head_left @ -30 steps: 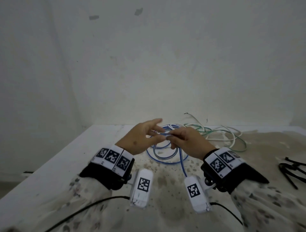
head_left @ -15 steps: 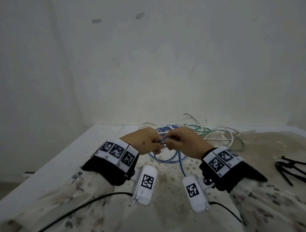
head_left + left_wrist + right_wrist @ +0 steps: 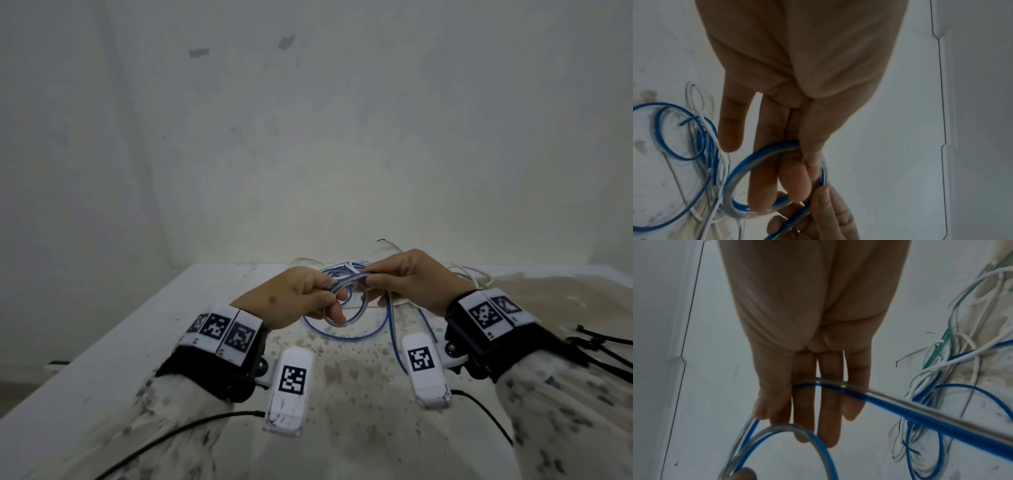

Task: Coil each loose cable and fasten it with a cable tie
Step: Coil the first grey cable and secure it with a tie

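Note:
A blue-and-clear cable [image 3: 346, 337] lies partly looped on the stained white table [image 3: 342, 428]. My left hand [image 3: 334, 308] pinches a small loop of it [image 3: 735, 177] between thumb and fingers, the loop passing round the fingertips [image 3: 758, 194]. My right hand [image 3: 371, 284] holds the same cable just to the right, nearly touching the left hand. In the right wrist view the cable [image 3: 890, 400] crosses the right hand's fingers [image 3: 827, 402] and the thumb presses it down. Black cable ties [image 3: 603, 346] lie at the table's right edge.
A tangle of white, green and blue cables [image 3: 474, 277] lies behind my right hand by the wall [image 3: 342, 154]; it shows again as the tangle [image 3: 937, 373] in the right wrist view. More blue loops [image 3: 668, 129] rest on the table. Thin black leads [image 3: 178, 431] run from the wrist cameras.
My left hand went from spread fingers to gripping the cable. The right hand has drawn a little to the right and up, and a small loop now hangs from the left fingers.

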